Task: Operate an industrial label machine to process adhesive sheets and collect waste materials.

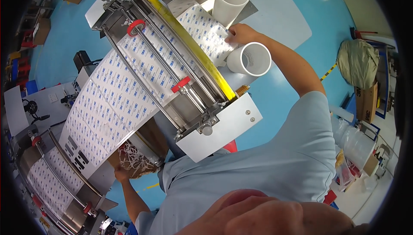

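A long white sheet with a repeated blue print (112, 93) runs from the lower left up through a roller machine (189, 69) and comes out on its right side. My right hand (241, 34) is at the sheet's far end, between two white cylinders, with thumb and fingers closed on its edge. One cylinder (231, 3) stands just above the hand, the other cylinder (250, 59) just below it. My left hand (121, 173) is low at the sheet's lower edge, beside a box of white paper strips (137, 159). Its fingers are mostly hidden.
Steel rods with red wheels (136, 28) and a yellow strip (185, 41) cross the sheet. A second roller unit (56, 183) stands at lower left. A pale end plate (221, 127) juts out close to my body. Shelves and a covered bundle (358, 63) line the right.
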### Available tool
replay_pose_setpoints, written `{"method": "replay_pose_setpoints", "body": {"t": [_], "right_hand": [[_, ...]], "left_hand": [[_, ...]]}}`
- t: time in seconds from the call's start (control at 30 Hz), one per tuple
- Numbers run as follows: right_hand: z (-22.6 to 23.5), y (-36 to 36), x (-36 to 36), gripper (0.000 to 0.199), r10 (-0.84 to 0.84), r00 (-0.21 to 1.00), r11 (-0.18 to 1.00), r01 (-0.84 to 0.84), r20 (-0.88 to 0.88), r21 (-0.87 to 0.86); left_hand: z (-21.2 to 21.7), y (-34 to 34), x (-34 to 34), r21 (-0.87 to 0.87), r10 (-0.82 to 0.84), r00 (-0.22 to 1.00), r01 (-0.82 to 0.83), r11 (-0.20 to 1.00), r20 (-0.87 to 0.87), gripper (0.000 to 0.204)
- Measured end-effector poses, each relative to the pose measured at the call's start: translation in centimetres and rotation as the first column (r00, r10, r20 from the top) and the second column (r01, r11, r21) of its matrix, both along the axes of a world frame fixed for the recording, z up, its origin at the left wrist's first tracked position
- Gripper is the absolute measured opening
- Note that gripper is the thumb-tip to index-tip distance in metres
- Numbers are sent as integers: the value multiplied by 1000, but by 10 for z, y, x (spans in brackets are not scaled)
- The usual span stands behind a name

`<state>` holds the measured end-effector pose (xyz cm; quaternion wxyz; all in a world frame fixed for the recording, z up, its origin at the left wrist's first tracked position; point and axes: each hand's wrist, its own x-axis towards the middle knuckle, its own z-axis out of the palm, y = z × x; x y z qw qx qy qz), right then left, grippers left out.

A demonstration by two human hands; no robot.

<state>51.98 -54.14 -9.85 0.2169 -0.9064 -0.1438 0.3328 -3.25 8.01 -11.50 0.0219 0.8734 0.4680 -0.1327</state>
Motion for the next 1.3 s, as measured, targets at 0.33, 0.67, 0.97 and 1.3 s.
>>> {"method": "replay_pose_setpoints", "body": {"t": [0.33, 0.67, 0.97, 1.3], "right_hand": [[6, -15, -11, 13, -153, 975, 982, 133, 159, 132], [63, -19, -17, 8, -224, 973, 875, 176, 54, 450], [133, -39, -44, 7, -433, 813, 748, 82, 390, 659], [164, -40, -97, 16, -538, 566, 560, -313, 624, 767]], "left_hand": [[0, -25, 11, -47, -40, 996, 44, 998, 82, 22], [10, -37, 31, 93, -204, 963, 190, 977, 177, 21], [-20, -21, 19, -154, -57, 965, 99, 983, 257, 29], [55, -101, 91, 67, -91, 962, 76, 995, 259, 27]]}}
